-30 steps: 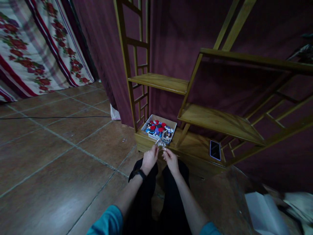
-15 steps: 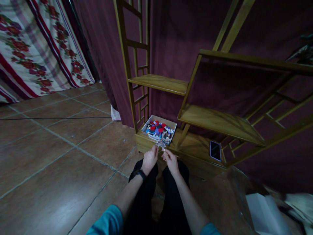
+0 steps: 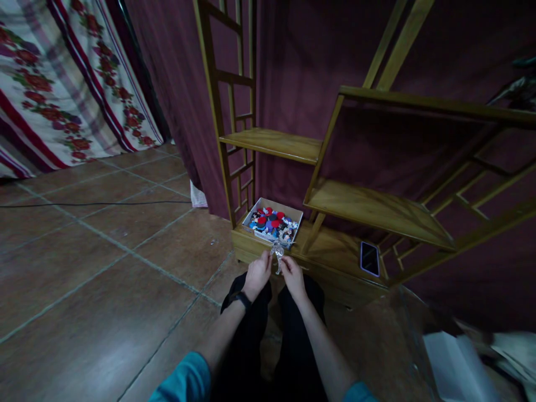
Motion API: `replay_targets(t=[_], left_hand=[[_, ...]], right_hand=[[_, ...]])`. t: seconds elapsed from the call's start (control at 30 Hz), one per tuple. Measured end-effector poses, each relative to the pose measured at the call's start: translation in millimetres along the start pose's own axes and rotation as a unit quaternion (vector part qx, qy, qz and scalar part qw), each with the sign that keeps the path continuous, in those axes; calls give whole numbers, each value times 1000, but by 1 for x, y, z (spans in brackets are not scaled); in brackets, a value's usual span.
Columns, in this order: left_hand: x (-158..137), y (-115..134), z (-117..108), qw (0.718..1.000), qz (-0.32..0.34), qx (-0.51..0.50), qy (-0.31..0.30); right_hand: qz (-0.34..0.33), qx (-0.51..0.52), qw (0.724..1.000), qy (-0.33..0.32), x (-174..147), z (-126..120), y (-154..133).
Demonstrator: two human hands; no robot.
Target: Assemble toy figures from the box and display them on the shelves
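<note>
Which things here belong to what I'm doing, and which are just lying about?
Belongs:
- clear item, at the fingertips of your left hand and right hand
- open box of small colourful pieces, just beyond your hands; probably part of it

Apparently lying about:
- dark-screened device, right of the box
- black cable on the floor

Teal sleeves (image 3: 186, 377), black wristband (image 3: 243, 300)

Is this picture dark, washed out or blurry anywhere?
Head view: dim overall, with pale glare on the brown tiled floor, lower left; head view: white angular object, lower right, looks soft; head view: the shiny clear object is too small for detail.
</note>
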State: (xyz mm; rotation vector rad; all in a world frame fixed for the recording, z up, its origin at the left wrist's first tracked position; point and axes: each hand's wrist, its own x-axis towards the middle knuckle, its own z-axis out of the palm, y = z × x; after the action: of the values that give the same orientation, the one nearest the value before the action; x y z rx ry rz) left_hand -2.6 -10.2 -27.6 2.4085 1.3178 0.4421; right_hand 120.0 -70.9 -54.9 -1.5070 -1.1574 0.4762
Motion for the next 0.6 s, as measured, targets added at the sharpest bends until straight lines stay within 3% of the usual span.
replay_targets(t=[0.6], left_hand=[[0, 6, -6, 990, -20, -138, 3]], right_hand=[[23, -59, 998, -29, 0, 1, 5]])
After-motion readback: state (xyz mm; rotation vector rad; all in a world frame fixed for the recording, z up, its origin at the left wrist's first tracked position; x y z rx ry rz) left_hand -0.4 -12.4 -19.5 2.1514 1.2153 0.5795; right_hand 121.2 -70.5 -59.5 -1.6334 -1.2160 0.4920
